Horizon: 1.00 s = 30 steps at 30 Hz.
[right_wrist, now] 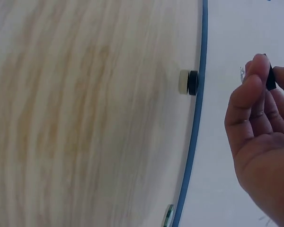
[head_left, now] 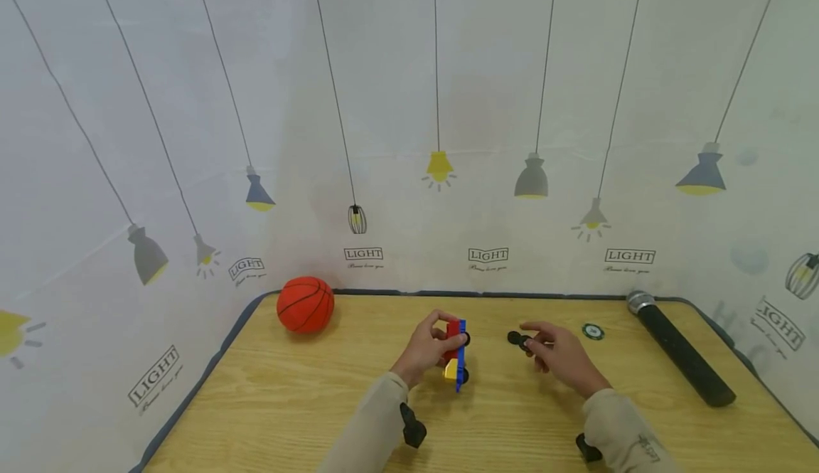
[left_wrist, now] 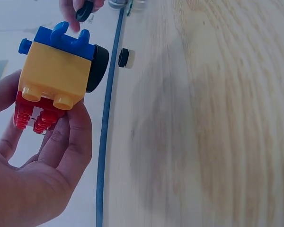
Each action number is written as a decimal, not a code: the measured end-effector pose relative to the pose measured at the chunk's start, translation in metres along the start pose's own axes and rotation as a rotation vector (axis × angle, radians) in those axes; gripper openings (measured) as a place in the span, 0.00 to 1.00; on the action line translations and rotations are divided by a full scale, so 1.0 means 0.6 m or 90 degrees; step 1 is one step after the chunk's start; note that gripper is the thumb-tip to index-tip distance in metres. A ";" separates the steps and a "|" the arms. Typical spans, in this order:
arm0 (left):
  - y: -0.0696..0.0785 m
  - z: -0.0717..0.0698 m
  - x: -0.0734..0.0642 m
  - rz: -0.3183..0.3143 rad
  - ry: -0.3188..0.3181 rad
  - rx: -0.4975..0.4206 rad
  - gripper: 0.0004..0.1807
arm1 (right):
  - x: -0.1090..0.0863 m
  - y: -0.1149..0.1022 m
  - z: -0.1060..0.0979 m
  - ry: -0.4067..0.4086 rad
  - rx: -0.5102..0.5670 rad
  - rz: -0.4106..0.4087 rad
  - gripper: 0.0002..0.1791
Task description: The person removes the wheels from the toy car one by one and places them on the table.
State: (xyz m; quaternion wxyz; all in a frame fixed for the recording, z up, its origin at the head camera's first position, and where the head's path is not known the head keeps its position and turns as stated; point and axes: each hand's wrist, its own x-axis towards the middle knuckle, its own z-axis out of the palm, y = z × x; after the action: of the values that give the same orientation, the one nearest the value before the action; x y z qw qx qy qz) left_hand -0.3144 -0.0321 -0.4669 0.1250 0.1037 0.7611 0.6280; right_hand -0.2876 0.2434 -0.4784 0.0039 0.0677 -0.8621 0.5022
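My left hand [head_left: 419, 353] grips a toy block car on its side, with its blue base [head_left: 460, 366] facing right. A red block [head_left: 451, 328] and a yellow block [left_wrist: 54, 71] are stacked on the base, and black wheels [head_left: 466, 375] show along it. To the right, my right hand [head_left: 564, 360] pinches a loose black wheel [right_wrist: 271, 79] between thumb and fingers, apart from the car. A second loose black wheel [right_wrist: 193, 82] sits on the wooden table, just beyond the right fingertips in the head view.
A red toy basketball [head_left: 306, 305] is at the table's back left. Right of my right hand lies a poker chip [head_left: 593, 331], and farther right a black microphone [head_left: 681, 351]. A lamp-printed white sheet [head_left: 409, 103] rises behind the dark table edge.
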 end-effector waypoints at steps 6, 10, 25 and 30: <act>0.002 -0.004 -0.003 -0.004 -0.012 0.004 0.22 | 0.008 0.016 -0.013 0.034 -0.004 0.010 0.10; 0.002 -0.006 -0.001 -0.007 -0.020 0.004 0.22 | 0.011 0.024 -0.016 0.054 0.016 0.051 0.11; 0.003 -0.004 -0.004 -0.010 -0.030 0.021 0.22 | 0.033 0.037 -0.011 0.091 -0.007 0.131 0.12; 0.004 -0.002 -0.005 -0.002 -0.048 0.018 0.23 | 0.046 0.036 -0.009 0.106 -0.023 0.151 0.12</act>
State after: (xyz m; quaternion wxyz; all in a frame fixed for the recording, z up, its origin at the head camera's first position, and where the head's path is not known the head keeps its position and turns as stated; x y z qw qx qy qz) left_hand -0.3116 -0.0337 -0.4645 0.1531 0.1277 0.7648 0.6126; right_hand -0.3177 0.2556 -0.4923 0.0174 -0.0768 -0.8697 0.4873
